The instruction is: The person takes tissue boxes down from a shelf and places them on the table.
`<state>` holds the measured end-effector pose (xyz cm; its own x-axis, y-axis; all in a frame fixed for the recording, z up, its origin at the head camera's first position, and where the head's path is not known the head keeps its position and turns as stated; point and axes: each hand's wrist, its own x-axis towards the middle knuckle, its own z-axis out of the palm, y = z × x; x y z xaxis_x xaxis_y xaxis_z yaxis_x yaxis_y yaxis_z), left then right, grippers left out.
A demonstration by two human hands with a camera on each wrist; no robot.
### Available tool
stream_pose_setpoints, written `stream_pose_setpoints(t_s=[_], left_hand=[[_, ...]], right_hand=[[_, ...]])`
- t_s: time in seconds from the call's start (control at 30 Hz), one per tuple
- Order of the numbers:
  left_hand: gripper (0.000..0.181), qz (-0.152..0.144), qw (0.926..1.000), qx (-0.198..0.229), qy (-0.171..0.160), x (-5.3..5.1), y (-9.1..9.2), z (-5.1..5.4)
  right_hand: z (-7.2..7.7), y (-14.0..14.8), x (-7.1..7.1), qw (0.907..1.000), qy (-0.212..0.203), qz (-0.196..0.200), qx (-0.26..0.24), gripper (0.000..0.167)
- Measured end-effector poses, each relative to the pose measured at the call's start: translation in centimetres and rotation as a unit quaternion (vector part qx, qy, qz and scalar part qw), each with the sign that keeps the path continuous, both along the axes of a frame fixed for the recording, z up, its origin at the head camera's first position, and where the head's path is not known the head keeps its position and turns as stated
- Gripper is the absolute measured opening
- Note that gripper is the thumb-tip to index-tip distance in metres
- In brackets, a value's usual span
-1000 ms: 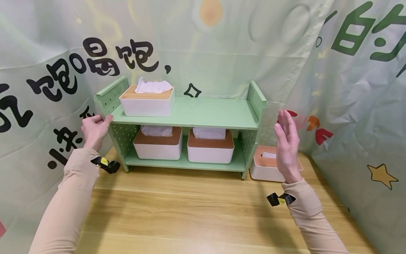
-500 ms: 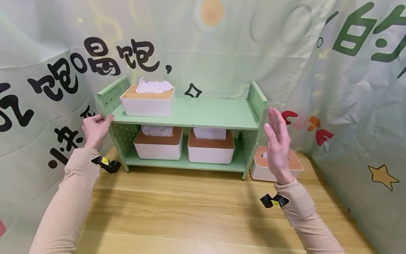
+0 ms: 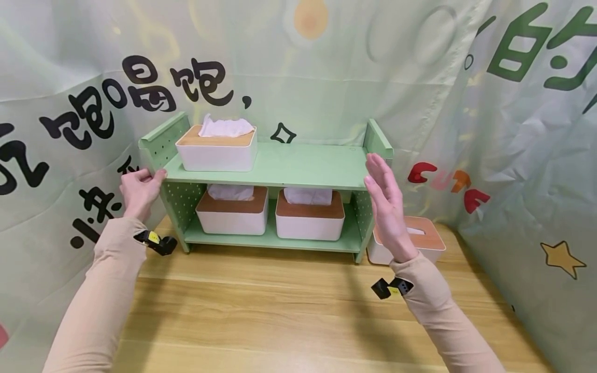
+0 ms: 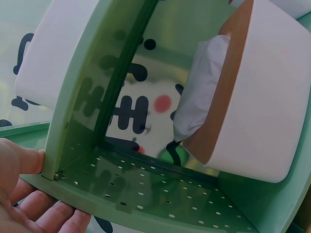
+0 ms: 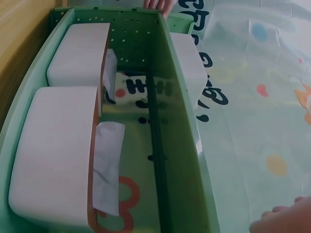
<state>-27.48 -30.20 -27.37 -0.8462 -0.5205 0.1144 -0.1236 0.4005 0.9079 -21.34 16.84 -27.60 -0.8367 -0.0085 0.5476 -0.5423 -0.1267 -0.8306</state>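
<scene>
A green two-tier shelf (image 3: 308, 165) stands on the wooden table. My left hand (image 3: 141, 192) grips its left side at the upper tier. In the left wrist view, the thumb (image 4: 30, 160) and curled fingers (image 4: 56, 216) pinch the panel's front edge. My right hand (image 3: 388, 207) is held up with straight fingers before the shelf's right end, holding nothing. Whether it touches the shelf I cannot tell. A tissue box (image 3: 216, 155) with a wooden lid sits at the upper tier's left. Two more, a left tissue box (image 3: 233, 217) and a right tissue box (image 3: 310, 223), share the lower tier.
Another tissue box (image 3: 430, 241) stands on the table (image 3: 261, 311) right of the shelf, partly hidden by my right hand. A printed cloth backdrop (image 3: 298, 93) hangs close behind and along both sides.
My right hand has moved left, from beside the shelf to in front of its right end, fingers still straight. The left hand, shelf and boxes stay in place.
</scene>
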Motion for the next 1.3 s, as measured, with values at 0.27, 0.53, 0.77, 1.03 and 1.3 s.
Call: stream_pose_setpoints(t_s=[0.27, 0.53, 0.77, 1.03, 1.3], left_hand=[[0.052, 0.003, 1.0000, -0.003, -0.005, 0.1, 0.1, 0.1], [0.051, -0.001, 0.9999, 0.003, 0.012, 0.1, 0.1, 0.0], [0.052, -0.003, 0.9999, 0.007, 0.010, 0.0, 0.0, -0.1], [0.053, -0.003, 0.9999, 0.010, 0.004, -0.1, -0.1, -0.1], [0.053, -0.007, 0.9999, 0.013, 0.006, 0.0, -0.1, 0.0]], right_hand=[[0.8, -0.8, -1.1, 0.9967, -0.041, 0.056, 0.041, 0.056], [1.4, -2.1, -2.4, 0.9933, -0.055, 0.089, 0.048, 0.059], [1.9, -3.7, -3.9, 0.9913, -0.064, 0.091, 0.071, 0.065], [2.3, -5.5, -5.0, 0.9880, -0.074, 0.104, 0.086, 0.071], [3.2, -7.3, -6.0, 0.9835, -0.087, 0.109, 0.115, 0.075]])
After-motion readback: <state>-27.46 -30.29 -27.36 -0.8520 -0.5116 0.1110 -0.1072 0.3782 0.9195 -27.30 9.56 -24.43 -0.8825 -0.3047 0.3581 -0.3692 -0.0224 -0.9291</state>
